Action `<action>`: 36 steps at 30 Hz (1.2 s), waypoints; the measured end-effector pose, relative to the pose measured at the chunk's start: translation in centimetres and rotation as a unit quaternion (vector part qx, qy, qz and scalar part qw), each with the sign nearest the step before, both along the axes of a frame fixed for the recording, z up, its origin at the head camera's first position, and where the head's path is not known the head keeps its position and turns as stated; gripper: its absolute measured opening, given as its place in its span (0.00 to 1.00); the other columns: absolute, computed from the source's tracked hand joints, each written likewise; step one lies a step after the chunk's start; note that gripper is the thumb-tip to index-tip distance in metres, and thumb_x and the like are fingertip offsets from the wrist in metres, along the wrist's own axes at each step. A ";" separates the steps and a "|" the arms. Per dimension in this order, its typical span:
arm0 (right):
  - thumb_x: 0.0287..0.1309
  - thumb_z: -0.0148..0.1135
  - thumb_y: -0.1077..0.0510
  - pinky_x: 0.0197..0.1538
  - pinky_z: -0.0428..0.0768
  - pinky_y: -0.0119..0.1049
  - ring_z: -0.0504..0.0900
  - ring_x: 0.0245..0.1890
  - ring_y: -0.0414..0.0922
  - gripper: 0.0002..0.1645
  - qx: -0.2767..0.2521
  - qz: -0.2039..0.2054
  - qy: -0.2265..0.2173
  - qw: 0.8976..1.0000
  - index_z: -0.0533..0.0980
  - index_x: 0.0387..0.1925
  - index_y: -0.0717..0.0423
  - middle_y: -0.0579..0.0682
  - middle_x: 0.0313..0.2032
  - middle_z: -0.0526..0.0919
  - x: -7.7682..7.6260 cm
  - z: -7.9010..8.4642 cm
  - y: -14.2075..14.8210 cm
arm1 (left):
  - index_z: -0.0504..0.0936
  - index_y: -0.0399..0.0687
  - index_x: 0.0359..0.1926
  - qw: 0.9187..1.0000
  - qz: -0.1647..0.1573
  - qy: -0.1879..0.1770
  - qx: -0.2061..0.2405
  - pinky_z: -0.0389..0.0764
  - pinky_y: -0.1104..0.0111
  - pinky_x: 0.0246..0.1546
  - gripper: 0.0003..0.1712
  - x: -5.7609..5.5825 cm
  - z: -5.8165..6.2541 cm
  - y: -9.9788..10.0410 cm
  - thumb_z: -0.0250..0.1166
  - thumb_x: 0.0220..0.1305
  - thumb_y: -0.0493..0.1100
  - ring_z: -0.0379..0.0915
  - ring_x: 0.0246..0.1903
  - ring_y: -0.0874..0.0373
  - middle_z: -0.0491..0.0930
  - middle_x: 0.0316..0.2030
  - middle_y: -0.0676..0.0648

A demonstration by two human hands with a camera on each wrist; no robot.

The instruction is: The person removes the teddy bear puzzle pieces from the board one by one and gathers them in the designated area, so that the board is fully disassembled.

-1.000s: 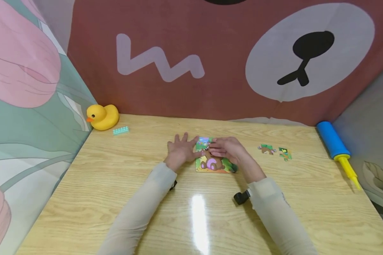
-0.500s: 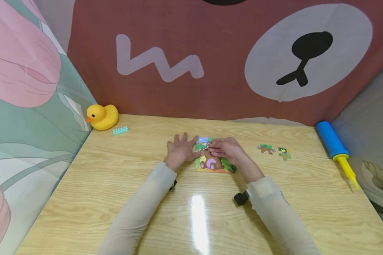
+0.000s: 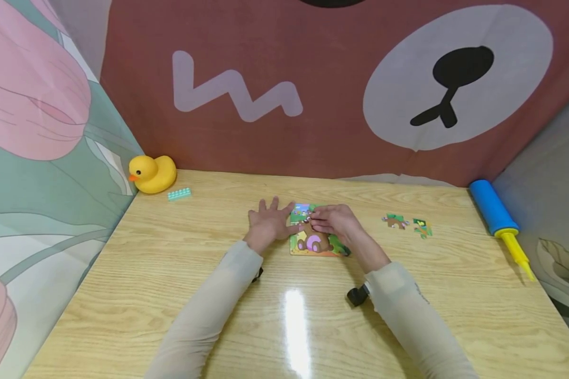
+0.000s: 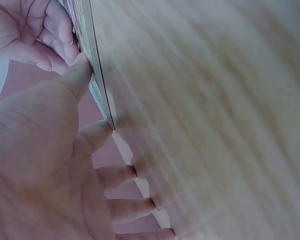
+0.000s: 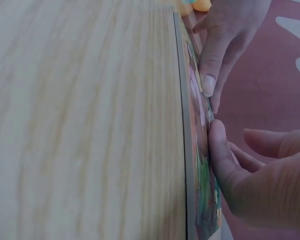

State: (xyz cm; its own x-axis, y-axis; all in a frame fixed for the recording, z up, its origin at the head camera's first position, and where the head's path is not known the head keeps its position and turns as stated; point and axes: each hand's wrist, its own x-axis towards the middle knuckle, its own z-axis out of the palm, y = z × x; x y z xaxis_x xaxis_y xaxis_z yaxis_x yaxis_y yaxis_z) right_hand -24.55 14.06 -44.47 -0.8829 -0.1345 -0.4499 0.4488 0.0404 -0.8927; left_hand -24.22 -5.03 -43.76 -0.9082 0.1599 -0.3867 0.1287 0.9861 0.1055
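Observation:
In the head view a small jigsaw puzzle (image 3: pixel 315 243) with a brown bear picture lies flat at mid-table. My left hand (image 3: pixel 268 222) is spread at its left edge, fingertips on the table and thumb over the puzzle. My right hand (image 3: pixel 339 221) bends over the upper right part, its fingertips at the picture and hiding some of it. The right wrist view shows the right thumb (image 5: pixel 220 145) touching the puzzle surface, other fingers loosely bent behind it. No loose piece shows between these fingers. Two puzzle pieces, one brown and green (image 3: pixel 396 221), one green and orange (image 3: pixel 422 227), lie to the right.
A yellow rubber duck (image 3: pixel 153 173) and a turquoise toy brick (image 3: pixel 179 194) sit at the back left of the wooden table (image 3: pixel 237 326). A blue and yellow hand pump (image 3: pixel 495 210) lies along the right edge. Printed cloth walls stand behind and beside the table.
Both hands stay almost in the same place over the puzzle. Nothing else has visibly moved, apart from a slight shift of the camera view.

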 end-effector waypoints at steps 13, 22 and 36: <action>0.71 0.55 0.68 0.44 0.86 0.28 0.89 0.33 0.35 0.24 -0.009 0.008 -0.007 1.000 0.70 0.65 0.75 0.55 0.41 0.88 -0.6 -0.2 -0.2 | 0.45 0.79 0.80 1.000 0.006 -0.002 0.003 0.56 0.35 0.71 0.47 -0.1 -0.1 -0.1 0.50 0.66 0.79 0.37 0.80 0.36 0.40 0.82 0.47; 0.72 0.55 0.67 0.41 0.86 0.26 0.88 0.30 0.34 0.23 0.004 0.021 -0.013 1.000 0.71 0.64 0.73 0.49 0.32 0.88 -1.2 -0.4 -0.4 | 0.44 0.80 0.80 1.000 0.003 -0.002 0.003 0.57 0.35 0.71 0.47 -0.2 -0.2 0.0 0.49 0.65 0.79 0.37 0.80 0.36 0.40 0.82 0.48; 0.70 0.58 0.67 0.37 0.86 0.26 0.88 0.26 0.35 0.23 0.025 0.004 -0.006 1.000 0.73 0.64 0.69 0.48 0.28 0.86 -2.2 -1.3 -0.4 | 0.44 0.81 0.79 1.000 0.004 -0.003 -0.002 0.57 0.35 0.71 0.46 -0.1 0.0 0.1 0.48 0.65 0.79 0.38 0.80 0.37 0.40 0.83 0.48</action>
State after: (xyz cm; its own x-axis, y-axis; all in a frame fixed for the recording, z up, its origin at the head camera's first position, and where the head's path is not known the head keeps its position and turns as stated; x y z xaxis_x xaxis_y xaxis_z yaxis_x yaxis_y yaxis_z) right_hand -26.75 13.68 -45.77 -0.8768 -0.1188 -0.4659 0.4581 0.0875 -0.8846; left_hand -24.33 -4.95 -43.77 -0.9074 0.1506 -0.3924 0.1194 0.9875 0.1029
